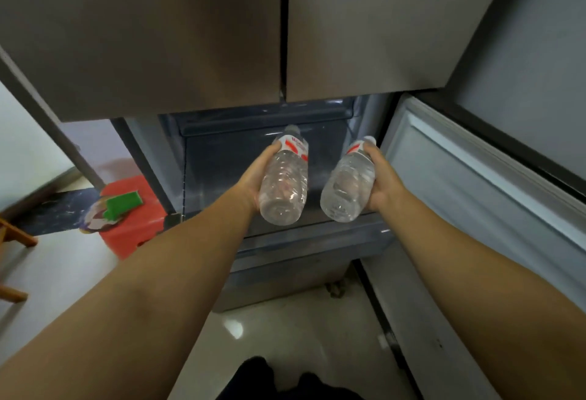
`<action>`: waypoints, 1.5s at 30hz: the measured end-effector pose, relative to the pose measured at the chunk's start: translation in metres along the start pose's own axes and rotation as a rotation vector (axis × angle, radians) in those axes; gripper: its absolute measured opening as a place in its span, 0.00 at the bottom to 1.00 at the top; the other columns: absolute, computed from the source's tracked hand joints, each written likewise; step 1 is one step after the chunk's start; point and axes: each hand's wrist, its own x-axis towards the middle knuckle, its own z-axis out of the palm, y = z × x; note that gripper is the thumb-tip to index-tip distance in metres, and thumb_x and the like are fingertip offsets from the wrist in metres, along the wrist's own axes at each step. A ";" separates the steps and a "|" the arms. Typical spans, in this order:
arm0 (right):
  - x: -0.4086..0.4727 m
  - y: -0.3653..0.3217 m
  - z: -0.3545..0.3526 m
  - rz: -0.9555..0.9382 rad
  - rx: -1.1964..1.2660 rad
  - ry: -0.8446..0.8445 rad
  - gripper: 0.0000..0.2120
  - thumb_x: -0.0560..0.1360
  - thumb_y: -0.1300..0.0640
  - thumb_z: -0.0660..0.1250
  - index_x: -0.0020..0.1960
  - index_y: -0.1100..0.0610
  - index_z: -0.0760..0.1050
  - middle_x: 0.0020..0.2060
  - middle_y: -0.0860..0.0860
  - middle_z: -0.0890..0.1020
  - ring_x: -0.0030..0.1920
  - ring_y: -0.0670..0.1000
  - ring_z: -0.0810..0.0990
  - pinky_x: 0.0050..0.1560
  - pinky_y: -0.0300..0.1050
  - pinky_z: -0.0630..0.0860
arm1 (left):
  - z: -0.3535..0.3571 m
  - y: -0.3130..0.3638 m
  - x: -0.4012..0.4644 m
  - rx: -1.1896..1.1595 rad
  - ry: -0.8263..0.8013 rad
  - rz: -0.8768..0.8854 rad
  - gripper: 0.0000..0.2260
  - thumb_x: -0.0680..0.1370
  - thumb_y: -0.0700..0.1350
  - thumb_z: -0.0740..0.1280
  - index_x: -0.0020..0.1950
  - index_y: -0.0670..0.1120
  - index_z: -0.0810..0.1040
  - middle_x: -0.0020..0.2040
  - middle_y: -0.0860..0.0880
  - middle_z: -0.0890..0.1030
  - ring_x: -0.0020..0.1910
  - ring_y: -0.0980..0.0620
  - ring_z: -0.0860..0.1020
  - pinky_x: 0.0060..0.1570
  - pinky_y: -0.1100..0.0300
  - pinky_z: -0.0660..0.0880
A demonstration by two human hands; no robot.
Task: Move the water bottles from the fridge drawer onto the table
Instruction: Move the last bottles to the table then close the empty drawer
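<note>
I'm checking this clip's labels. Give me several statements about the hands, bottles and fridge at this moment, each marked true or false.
1. Each hand holds one water bottle. True: the left hand grips the left water bottle, and the right hand grips the right water bottle.
2. The bottles' caps point toward the camera. False: their bases face the camera and the caps point into the fridge drawer.
3. The two upper fridge doors are shut. True.
4. The bottle labels are blue. False: they are white with red.
5. A green object lies on a red stool at the left. True.
6. The bottles stand on a table. False: both are held over the open drawer.
</note>
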 end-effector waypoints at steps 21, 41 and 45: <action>-0.220 0.208 -0.136 -0.364 0.546 0.495 0.23 0.75 0.43 0.67 0.63 0.57 0.72 0.43 0.58 0.80 0.42 0.56 0.80 0.44 0.51 0.80 | 0.050 -0.165 -0.068 0.659 -0.605 -0.684 0.24 0.75 0.64 0.63 0.51 0.43 0.80 0.40 0.44 0.81 0.37 0.47 0.81 0.45 0.54 0.78; -0.529 0.544 -0.276 -0.245 1.052 1.278 0.27 0.70 0.48 0.74 0.61 0.61 0.72 0.41 0.56 0.80 0.40 0.55 0.81 0.47 0.50 0.80 | 0.094 -0.550 -0.288 1.690 -0.988 -1.132 0.14 0.77 0.52 0.67 0.39 0.44 0.72 0.26 0.48 0.76 0.20 0.53 0.74 0.25 0.65 0.74; -0.568 0.593 -0.278 -0.152 1.031 1.483 0.32 0.65 0.47 0.76 0.62 0.61 0.72 0.53 0.60 0.80 0.48 0.58 0.82 0.53 0.54 0.80 | 0.092 -0.606 -0.343 1.857 -1.168 -1.088 0.16 0.73 0.54 0.72 0.46 0.42 0.76 0.35 0.44 0.80 0.30 0.48 0.79 0.37 0.57 0.78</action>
